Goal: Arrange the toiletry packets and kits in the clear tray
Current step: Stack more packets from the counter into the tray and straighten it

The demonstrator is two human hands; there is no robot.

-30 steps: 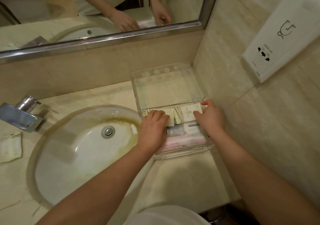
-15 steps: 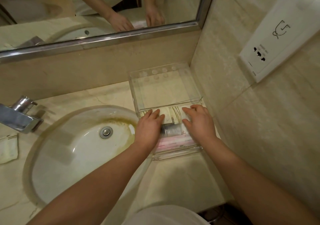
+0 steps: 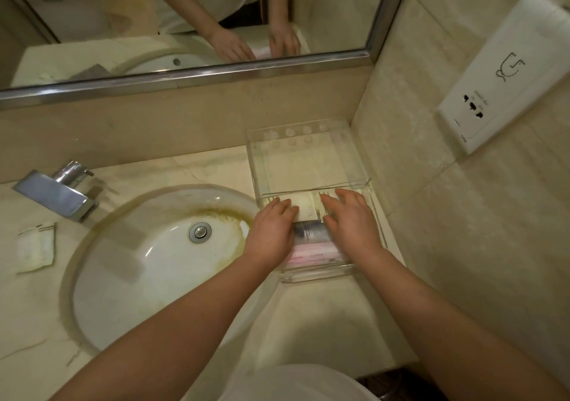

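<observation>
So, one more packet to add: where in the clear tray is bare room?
In the clear tray, the far section, between the divider and the holes by the wall, is bare. The near section is crowded: cream packets, grey roll, pink packets, left hand and right hand flat on them.

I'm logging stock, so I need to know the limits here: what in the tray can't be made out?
All in the head view:
Too small: print on the cream packets, partly under the left hand and right hand.
Blurred: grey packet, both ends under the hands.
Count unclear: pink packets, seen through the clear tray wall.
</observation>
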